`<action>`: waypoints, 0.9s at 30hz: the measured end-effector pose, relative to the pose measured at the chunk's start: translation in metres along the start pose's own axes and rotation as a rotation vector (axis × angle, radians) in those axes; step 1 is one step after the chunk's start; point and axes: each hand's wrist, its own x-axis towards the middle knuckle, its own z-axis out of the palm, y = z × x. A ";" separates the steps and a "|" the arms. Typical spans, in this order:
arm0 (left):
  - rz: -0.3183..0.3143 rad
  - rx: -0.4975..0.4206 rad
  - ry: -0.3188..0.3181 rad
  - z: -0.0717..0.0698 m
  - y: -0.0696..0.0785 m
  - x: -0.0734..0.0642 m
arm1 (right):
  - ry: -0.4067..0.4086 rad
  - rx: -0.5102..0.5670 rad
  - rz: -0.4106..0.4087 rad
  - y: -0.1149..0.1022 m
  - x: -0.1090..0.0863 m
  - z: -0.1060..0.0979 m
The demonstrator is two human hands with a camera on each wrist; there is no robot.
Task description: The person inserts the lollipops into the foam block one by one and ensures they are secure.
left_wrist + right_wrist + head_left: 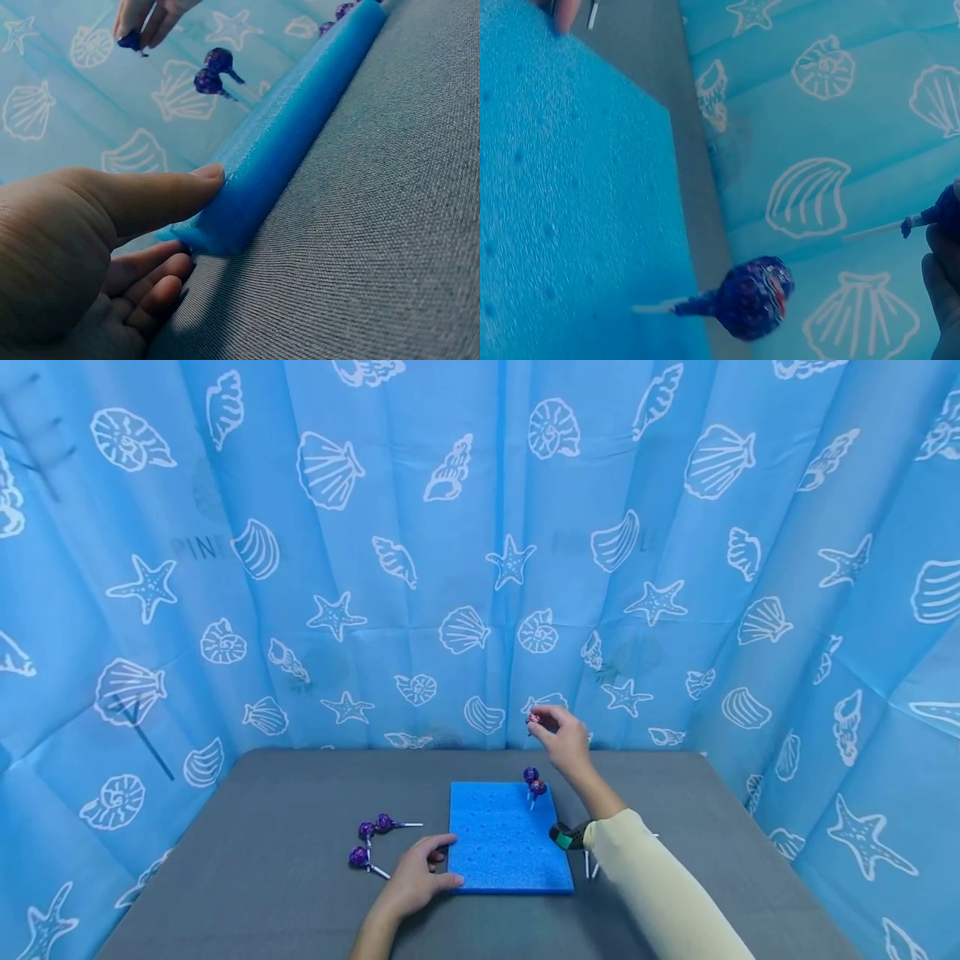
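Note:
A blue foam board (506,847) with small holes lies flat on the table. My left hand (416,875) rests against its left edge; the thumb (161,196) touches the near corner and the other fingers lie at the side. Above the board's far right, my right hand (564,742) pinches a wrapped lollipop (946,210) by its round head, its white stick sticking out free. Two purple-wrapped lollipops (537,787) stand by their sticks in the board's far right corner; one of them, a lollipop (754,298), appears large in the right wrist view.
Left of the board lie three loose purple lollipops (358,857) on the grey tabletop (300,802). White sticks (587,864) show at the right, their other ends partly hidden by my sleeve. A blue shell-print curtain (450,568) hangs behind the table.

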 end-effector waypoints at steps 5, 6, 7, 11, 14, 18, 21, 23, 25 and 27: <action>-0.006 -0.004 -0.009 0.000 -0.002 0.001 | 0.013 -0.011 0.054 0.002 -0.003 0.010; -0.005 -0.005 -0.010 0.000 -0.002 0.001 | 0.013 -0.009 0.063 0.003 -0.004 0.012; -0.004 -0.005 -0.011 0.000 -0.003 0.001 | 0.008 -0.008 0.073 0.003 -0.005 0.014; -0.014 -0.008 -0.011 0.000 -0.004 0.002 | -0.015 -0.005 0.117 0.006 -0.009 0.021; -0.018 -0.007 -0.009 0.000 -0.003 0.002 | -0.033 -0.025 0.127 0.009 -0.013 0.025; -0.010 -0.008 -0.011 -0.001 -0.001 0.002 | -0.046 -0.058 0.124 0.014 -0.017 0.030; -0.012 -0.011 -0.016 -0.002 0.000 0.001 | -0.050 -0.075 0.135 0.020 -0.020 0.033; -0.012 -0.012 -0.017 -0.002 0.000 0.001 | -0.054 -0.084 0.147 0.023 -0.022 0.035; -0.015 -0.013 -0.017 -0.001 0.000 0.001 | -0.059 -0.088 0.162 0.025 -0.024 0.036; -0.015 -0.014 -0.017 -0.001 0.000 0.001 | -0.065 -0.095 0.175 0.026 -0.026 0.037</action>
